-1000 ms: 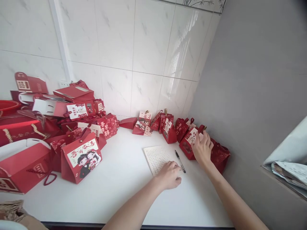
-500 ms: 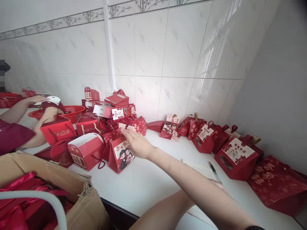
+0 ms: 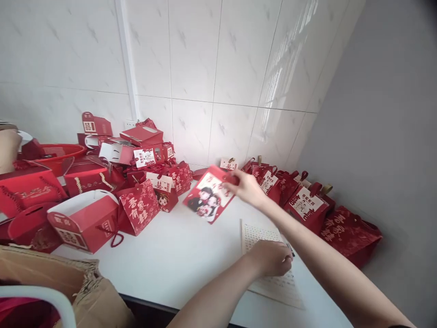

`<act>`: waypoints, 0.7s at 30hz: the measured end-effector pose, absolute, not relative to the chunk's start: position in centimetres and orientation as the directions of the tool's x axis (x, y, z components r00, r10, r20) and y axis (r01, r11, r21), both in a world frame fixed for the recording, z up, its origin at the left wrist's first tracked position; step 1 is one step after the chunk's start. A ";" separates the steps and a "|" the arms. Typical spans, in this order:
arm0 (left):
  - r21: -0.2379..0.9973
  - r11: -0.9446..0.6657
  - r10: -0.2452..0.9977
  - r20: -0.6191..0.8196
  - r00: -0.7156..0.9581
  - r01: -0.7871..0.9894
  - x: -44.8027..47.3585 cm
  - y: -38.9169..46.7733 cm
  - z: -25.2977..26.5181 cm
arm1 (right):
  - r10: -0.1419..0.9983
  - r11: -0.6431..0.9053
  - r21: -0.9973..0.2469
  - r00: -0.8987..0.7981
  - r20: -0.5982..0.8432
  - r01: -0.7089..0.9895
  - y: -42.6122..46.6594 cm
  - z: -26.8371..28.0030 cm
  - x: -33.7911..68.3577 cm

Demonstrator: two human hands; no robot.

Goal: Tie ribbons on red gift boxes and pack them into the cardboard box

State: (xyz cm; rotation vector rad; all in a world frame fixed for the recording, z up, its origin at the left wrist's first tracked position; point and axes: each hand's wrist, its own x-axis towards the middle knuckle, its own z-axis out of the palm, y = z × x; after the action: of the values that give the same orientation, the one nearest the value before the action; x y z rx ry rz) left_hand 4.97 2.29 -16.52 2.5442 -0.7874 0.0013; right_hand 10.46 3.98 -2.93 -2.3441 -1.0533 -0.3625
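Note:
Held up by its top over the table, a red gift box with a cartoon couple on its front is pinched in my right hand. My left hand rests curled on a sheet of handwritten paper. Part of a dark pen shows by its fingers, and what these fingers hold, if anything, is hidden. Left of the lifted box stand a small box with a cartoon face and a red patterned gift box.
A pile of red boxes leans near the wall. An open red and white box stands by the cardboard carton. More red gift boxes line the right side. Another person's arm reaches in beside a red basket.
My right hand has lifted the couple-print box from the left group and carried it right. The view has turned rightward, and my left hand on the paper has come into sight.

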 end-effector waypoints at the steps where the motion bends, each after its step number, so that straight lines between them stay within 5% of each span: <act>1: 0.440 -0.718 -0.541 0.135 0.831 -0.539 4.9 2.3 -16.5 | 0.535 -0.654 -0.318 0.717 0.447 0.686 2.6 -2.7 11.8; 7: 0.404 -0.731 -0.529 0.171 0.831 -0.549 4.9 2.2 -16.7 | 0.281 -0.909 -0.167 0.857 0.432 0.382 -1.6 -6.4 18.3; 14: 0.384 -0.737 -0.525 0.194 0.829 -0.557 5.2 2.1 -17.6 | 0.326 -0.940 0.057 0.834 0.446 0.337 -2.8 -11.0 21.3; 21: 0.427 -0.748 -0.496 0.150 0.855 -0.508 4.9 2.1 -16.8 | 0.365 -0.927 0.097 0.812 0.456 0.363 -1.9 -11.6 22.6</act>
State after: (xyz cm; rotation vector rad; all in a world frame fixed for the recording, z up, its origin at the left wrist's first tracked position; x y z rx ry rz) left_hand 4.87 2.14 -16.83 2.5682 -0.7382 0.0367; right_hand 22.62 -1.95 -11.60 -2.9951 -0.6017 -0.7557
